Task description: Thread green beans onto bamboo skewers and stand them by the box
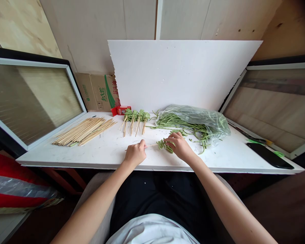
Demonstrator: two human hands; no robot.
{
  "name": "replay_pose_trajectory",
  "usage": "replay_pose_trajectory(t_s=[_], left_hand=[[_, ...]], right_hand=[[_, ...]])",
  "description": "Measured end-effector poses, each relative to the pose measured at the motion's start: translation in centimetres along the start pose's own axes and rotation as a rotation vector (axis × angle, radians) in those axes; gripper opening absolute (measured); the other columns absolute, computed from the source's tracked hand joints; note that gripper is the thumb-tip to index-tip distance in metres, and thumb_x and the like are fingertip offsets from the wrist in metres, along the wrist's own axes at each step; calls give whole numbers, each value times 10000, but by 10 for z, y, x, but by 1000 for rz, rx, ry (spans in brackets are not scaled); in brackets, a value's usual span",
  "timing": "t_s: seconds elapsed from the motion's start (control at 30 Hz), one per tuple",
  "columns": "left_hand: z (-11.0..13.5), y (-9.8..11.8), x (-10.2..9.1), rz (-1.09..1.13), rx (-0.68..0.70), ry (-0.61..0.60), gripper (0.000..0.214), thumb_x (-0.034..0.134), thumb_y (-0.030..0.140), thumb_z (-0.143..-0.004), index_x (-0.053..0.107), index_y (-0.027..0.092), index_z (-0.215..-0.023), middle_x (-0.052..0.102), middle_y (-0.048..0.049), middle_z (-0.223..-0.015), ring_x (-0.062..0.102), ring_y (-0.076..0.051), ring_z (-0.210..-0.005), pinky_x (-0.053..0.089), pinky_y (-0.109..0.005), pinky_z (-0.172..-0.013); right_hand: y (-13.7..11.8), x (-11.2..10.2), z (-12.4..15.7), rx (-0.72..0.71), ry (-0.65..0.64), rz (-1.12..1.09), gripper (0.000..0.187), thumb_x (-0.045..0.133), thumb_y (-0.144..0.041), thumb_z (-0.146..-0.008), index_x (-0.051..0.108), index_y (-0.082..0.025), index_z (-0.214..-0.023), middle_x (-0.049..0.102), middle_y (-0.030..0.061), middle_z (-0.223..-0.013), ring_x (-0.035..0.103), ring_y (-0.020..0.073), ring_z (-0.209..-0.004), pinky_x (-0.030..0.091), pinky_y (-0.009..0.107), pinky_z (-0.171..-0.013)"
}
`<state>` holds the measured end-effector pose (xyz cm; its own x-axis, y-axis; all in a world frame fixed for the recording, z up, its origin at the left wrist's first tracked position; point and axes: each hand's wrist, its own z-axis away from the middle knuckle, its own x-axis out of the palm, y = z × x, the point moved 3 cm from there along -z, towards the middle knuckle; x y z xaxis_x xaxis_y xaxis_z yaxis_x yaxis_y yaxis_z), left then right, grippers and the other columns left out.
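My left hand (135,153) is closed around the blunt end of a thin bamboo skewer (152,145) that lies level just above the white table (104,149). My right hand (179,145) pinches a folded green bean bundle (163,144) threaded on the skewer's other end. Loose long green beans (179,122) spill from a clear plastic bag (198,117) just behind my right hand. Several finished bean skewers (136,119) lie in a row further back, at centre.
A pile of bare bamboo skewers (83,131) lies at the left of the table. A small red box (120,110) and a cardboard carton (99,92) sit at the back left. A black phone (269,156) and a green-handled tool (259,139) lie at the right edge.
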<state>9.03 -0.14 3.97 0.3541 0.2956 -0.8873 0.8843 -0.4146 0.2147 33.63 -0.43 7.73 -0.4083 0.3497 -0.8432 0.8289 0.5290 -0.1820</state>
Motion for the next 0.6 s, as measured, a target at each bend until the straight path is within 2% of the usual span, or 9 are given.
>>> replay_pose_trajectory(t_s=[0.4,0.5,0.6], left_hand=[[0,-2,2,-3,-28,-5,172,525,98,-924,611,208,-1024,808,-70,-926,777,-267,-889,520,-320,-711],[-1,-4,3,-16,-51,-16,152,534,132,-936,620,211,-1034,800,-71,-904,773,-267,-882,514,-322,-717],[-2,-7,3,-14,-66,-20,135,532,159,-953,624,213,-1037,792,-75,-891,770,-273,-879,508,-327,-718]], right_hand=[[0,-3,0,2,7,-40,247,592,-208,-1004,796,-215,-1143,687,127,-1052,541,288,-997,490,391,-871],[9,-10,-1,34,60,-41,256,571,-228,-1015,791,-224,-1146,693,124,-1061,558,296,-1035,495,403,-897],[29,-19,-1,149,81,24,257,577,-226,-1003,791,-212,-1144,707,126,-1082,582,305,-1054,494,408,-907]])
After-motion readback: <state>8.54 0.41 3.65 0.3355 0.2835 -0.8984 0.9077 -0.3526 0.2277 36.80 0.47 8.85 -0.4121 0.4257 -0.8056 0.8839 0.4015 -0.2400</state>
